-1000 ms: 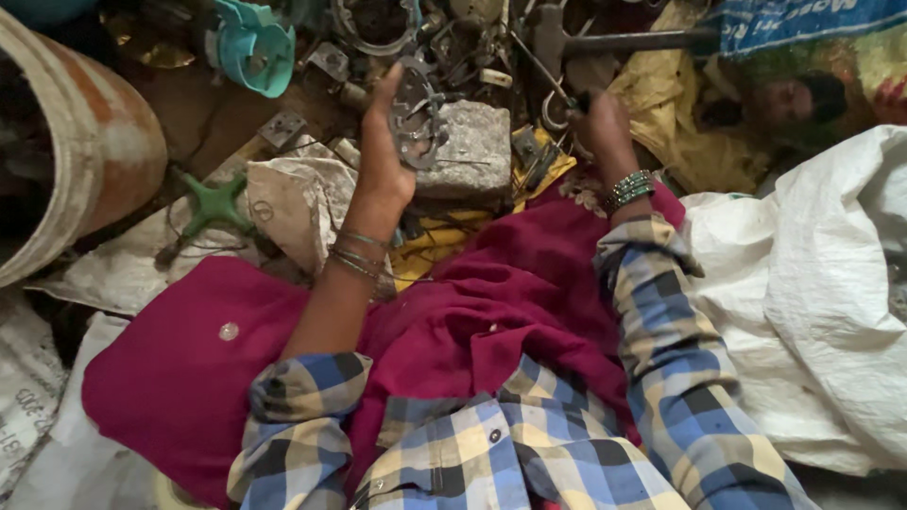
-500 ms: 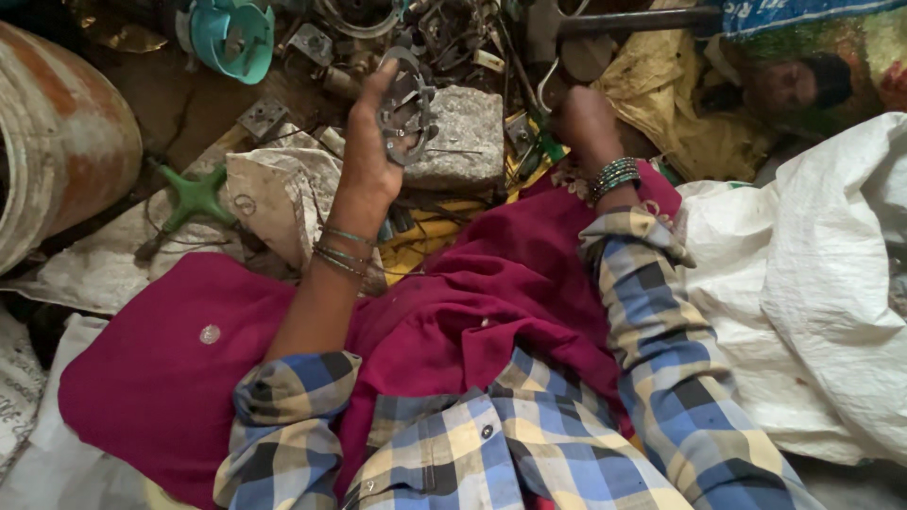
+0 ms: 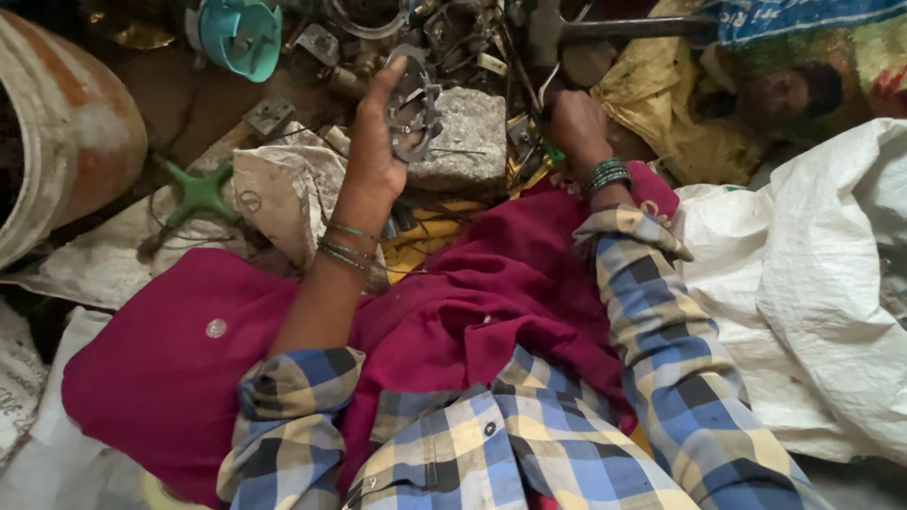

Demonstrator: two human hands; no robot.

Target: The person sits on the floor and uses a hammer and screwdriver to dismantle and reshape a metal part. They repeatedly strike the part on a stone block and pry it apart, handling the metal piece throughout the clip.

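The metal bracket, a grey ring-shaped scrap piece, sits in our left hand, raised just in front of the grey stone block. In the head view, our left fingers wrap around the bracket's near edge, the thumb pointing toward twelve o'clock, so the grasp is closed on it. Our right hand lies at three o'clock from the block, its fingers buried in the tangle of metal scrap; we cannot tell whether it grips anything. A teal plastic part lies at ten o'clock from the bracket, a green cross-shaped piece at eight o'clock, beside the rusty drum. A white sack spreads at four o'clock.
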